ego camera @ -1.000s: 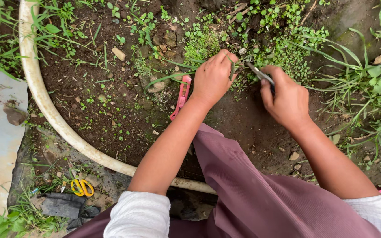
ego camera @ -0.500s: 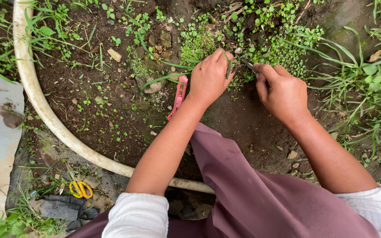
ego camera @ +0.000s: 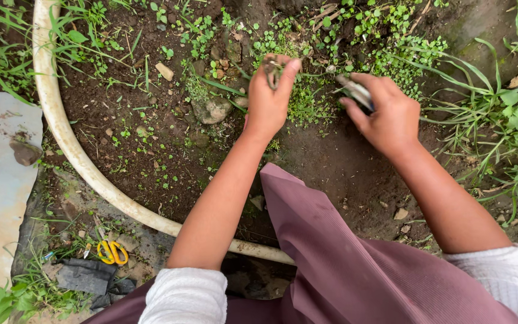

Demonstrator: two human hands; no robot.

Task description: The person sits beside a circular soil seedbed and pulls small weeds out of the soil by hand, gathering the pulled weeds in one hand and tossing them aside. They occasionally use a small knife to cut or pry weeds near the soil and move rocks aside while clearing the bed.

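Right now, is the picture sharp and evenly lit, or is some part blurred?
Head view: soft, even daylight, no hard shadows or glare; the soil and yellow scissors look sharp; only the tool in the right hand and the left hand are slightly smeared.

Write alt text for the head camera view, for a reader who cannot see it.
Seen from above, a person's left hand pinches a small tuft of weeds while the right hand grips a metal tool over weedy soil. A pale hose curves at left, near yellow-handled scissors.
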